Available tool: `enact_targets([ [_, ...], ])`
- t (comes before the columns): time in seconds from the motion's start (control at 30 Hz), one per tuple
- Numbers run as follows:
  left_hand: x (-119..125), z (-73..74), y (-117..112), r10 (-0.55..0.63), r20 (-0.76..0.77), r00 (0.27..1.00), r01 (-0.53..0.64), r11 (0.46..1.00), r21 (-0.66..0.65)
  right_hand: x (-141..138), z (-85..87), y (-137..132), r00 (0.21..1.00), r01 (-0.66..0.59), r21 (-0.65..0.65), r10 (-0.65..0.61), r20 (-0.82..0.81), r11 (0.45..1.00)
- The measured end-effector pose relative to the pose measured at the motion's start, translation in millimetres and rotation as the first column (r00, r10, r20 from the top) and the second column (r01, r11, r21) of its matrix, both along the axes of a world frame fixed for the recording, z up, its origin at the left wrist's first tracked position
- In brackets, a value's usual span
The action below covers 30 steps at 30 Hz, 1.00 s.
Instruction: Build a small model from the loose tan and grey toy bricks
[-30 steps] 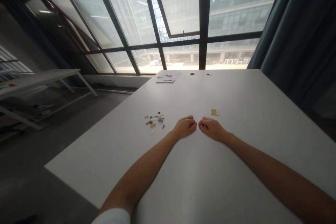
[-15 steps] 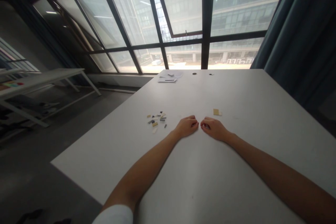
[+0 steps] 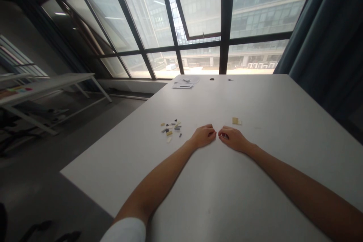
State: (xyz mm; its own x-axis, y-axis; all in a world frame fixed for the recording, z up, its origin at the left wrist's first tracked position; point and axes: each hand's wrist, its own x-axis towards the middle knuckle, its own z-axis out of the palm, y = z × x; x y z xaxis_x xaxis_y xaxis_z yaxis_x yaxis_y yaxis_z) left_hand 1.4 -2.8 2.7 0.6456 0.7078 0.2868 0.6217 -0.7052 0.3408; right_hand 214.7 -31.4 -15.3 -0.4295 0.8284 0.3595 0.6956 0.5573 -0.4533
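My left hand [image 3: 204,136] and my right hand [image 3: 234,138] rest on the white table [image 3: 198,181], fingertips facing each other with a narrow gap between. Both are closed, fingers curled into a pinch. Something small and pale shows under the right fingers; its kind is too small to tell. What the left fingers hold, if anything, is hidden. Left of my left hand lies a loose cluster of small building bricks, among them a tan brick [image 3: 169,133] and a grey brick [image 3: 177,129]. Beyond my right hand lies a flat tan piece [image 3: 235,120] with a pale piece [image 3: 240,122] at its side.
At the table's far end are white papers [image 3: 183,86] and a dark round spot [image 3: 211,79]. Another table [image 3: 56,79] stands to the left across a grey floor. Windows line the far side, and a blue curtain [image 3: 312,38] hangs at right.
The whole view has shifted slightly, so everything appears a little further right. Both hands keep the same closed pose, close together; the bricks stay where they lay.
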Motion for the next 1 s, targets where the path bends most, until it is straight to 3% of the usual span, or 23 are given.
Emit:
enact_targets([
  [0.4, 1, 0.4, -2, 0.005, -0.057, 0.998, -0.004, 1.000, 0.021, -1, -0.1, 1, 1.000, 0.005, -0.002, -0.005, 0.006, 1.000],
  [0.5, 2, 7.9, -2, 0.020, -0.107, 0.994, -0.022, 1.000, -0.013, -1, 2.4, -1, 1.000, 0.005, -0.012, -0.005, 0.008, 1.000],
  [0.6, -4, 24.5, 3, 0.105, -0.185, 0.977, -0.122, 0.989, -0.083, -1, 4.6, -3, 1.000, 0.001, -0.022, -0.001, 0.011, 1.000],
  [0.7, -25, 48.1, 14, 0.216, -0.233, 0.948, -0.254, 0.956, -0.148, -1, 4.9, -3, 1.000, -0.004, -0.030, 0.005, 0.003, 1.000],
  [0.83, -71, 74.1, 37, 0.369, -0.283, 0.885, -0.432, 0.878, -0.206, -1, 2.9, -2, 1.000, -0.011, -0.038, 0.011, 0.000, 0.999],
  [1.0, -119, 76.3, 60, 0.517, -0.293, 0.804, -0.578, 0.794, -0.185, -1, 1.4, -1, 1.000, -0.010, -0.028, 0.010, -0.007, 1.000],
])
